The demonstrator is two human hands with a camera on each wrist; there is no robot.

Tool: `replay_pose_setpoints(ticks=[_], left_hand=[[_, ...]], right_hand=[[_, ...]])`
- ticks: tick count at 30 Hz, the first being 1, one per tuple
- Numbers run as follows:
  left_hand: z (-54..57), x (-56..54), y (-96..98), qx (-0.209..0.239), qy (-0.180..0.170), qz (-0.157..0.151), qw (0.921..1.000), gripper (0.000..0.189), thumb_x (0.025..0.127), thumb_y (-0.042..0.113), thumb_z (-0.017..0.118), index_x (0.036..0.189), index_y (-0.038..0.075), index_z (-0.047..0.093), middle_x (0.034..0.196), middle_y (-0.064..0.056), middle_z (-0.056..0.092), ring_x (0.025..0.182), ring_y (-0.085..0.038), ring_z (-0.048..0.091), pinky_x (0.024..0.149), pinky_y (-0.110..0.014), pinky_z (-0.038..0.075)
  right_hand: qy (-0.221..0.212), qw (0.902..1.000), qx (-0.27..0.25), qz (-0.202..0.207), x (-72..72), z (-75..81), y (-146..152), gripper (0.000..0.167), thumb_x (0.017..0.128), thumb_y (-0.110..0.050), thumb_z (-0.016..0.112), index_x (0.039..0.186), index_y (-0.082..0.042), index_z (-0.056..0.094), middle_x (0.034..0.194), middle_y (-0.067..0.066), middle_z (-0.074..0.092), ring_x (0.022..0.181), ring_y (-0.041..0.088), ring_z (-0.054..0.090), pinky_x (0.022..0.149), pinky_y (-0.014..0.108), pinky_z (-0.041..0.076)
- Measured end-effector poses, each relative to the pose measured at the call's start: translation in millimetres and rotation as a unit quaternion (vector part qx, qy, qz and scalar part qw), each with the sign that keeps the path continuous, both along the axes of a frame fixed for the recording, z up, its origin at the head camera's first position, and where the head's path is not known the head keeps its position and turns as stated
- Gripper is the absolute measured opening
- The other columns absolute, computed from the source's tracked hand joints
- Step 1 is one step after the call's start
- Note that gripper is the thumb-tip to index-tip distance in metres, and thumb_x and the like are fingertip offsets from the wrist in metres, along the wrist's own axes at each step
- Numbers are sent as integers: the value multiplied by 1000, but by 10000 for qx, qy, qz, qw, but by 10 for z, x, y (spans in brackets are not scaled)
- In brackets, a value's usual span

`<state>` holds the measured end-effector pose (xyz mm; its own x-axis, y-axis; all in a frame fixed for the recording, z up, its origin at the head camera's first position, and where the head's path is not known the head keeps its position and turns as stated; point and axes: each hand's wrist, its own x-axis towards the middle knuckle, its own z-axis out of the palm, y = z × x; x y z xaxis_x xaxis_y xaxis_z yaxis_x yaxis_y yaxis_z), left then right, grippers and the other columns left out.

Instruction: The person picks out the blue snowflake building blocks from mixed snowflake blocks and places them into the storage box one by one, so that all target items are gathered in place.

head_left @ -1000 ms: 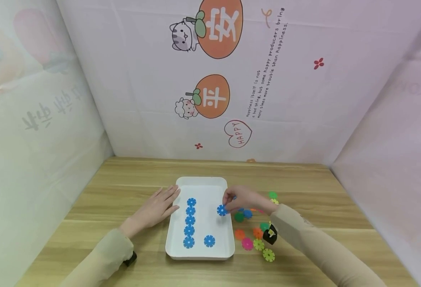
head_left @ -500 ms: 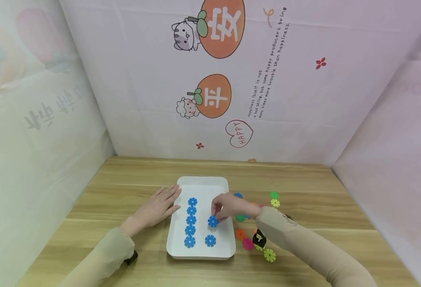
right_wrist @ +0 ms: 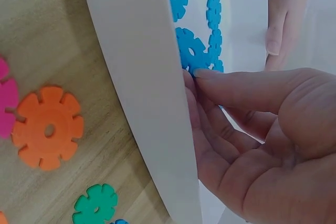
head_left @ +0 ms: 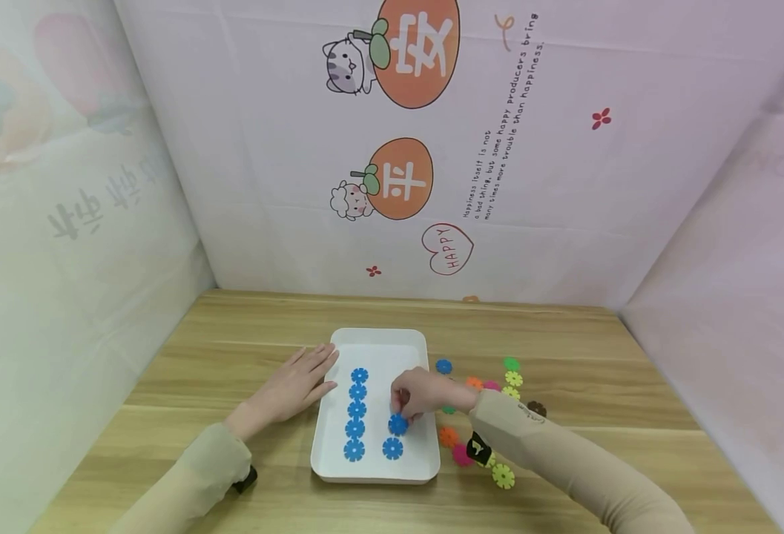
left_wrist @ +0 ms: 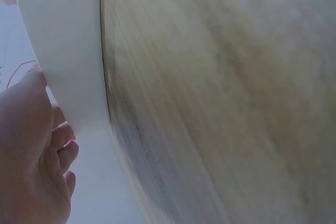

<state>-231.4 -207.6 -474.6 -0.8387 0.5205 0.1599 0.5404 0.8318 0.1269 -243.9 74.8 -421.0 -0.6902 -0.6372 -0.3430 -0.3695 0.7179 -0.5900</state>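
Observation:
A white tray (head_left: 410,341) sits on the wooden table and holds a column of several blue snowflake discs (head_left: 356,410) plus one more blue disc (head_left: 392,448) near its front. My right hand (head_left: 413,397) reaches into the tray and pinches a blue disc (head_left: 398,424) (right_wrist: 190,51) just behind that front one, low over the tray floor. My left hand (head_left: 294,386) lies flat on the table with straight fingers touching the tray's left wall (left_wrist: 63,51).
Loose discs in orange (head_left: 448,436) (right_wrist: 48,128), pink (head_left: 461,455), yellow-green (head_left: 504,476), green (head_left: 511,363) (right_wrist: 95,204) and blue (head_left: 443,366) lie on the table right of the tray. Printed fabric walls enclose the table on three sides.
My right hand has carried the blue disc from the tray's right edge leftward and toward me, down to just behind the front disc. The left hand has stayed put.

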Motion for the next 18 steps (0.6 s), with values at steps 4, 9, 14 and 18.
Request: replay_pose_setpoints(ticks=[4,9,14,18], left_hand=[[-1,4,1,21,-13,5,10000,63,105,43,44,155,8,32,162,-12,31,150,-31,33,123,-55,26],[1,5,2,46,-20,17,10000,63,104,43,45,155,8,32,162,-11,31,150,-30,33,123,-55,25],[8,11,5,65,-23,10,10000,62,104,42,45,155,8,33,162,-12,32,150,-31,33,123,-55,26],[10,16,6,69,-32,14,10000,62,104,42,45,155,7,33,162,-12,32,150,-31,33,123,-55,26]], right_hand=[[12,10000,29,63,17,-3,-12,11,84,7,70,80,-1,65,72,4,65,66,20,67,67,34,62],[-68,9999,46,66,25,-12,-26,12,85,7,70,81,-3,65,74,4,66,66,19,67,67,32,62],[-44,9999,55,115,13,-36,-48,11,85,7,70,81,-3,65,74,4,66,67,18,67,67,32,62],[-34,9999,79,126,14,-44,-71,10,85,6,70,82,-3,66,74,3,65,67,16,65,66,31,61]])
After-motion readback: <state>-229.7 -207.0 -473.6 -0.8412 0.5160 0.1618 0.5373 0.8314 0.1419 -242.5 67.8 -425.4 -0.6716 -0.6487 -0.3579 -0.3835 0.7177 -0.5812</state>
